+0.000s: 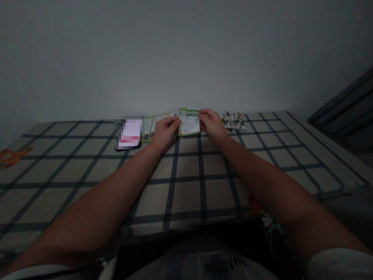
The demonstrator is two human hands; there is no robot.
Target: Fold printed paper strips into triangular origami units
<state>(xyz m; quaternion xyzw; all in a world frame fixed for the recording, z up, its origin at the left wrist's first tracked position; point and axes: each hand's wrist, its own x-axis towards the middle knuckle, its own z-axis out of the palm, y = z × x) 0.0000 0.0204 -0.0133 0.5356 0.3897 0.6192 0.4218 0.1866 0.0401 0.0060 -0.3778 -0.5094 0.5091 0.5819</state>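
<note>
Pinching card (189, 123) by edges in left hand (164, 133) and right hand (212, 124), with wide cloth (188, 160) before card; cannot read print (190, 129).

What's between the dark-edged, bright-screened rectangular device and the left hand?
Green-and-white printed papers lie between the device and the left hand, partly hidden behind the hand; head view.

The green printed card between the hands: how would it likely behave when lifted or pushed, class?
The card is probably fairly stiff, showing no obvious sag between left hand and right hand. It seems light, pinched only at its side edges.
</note>
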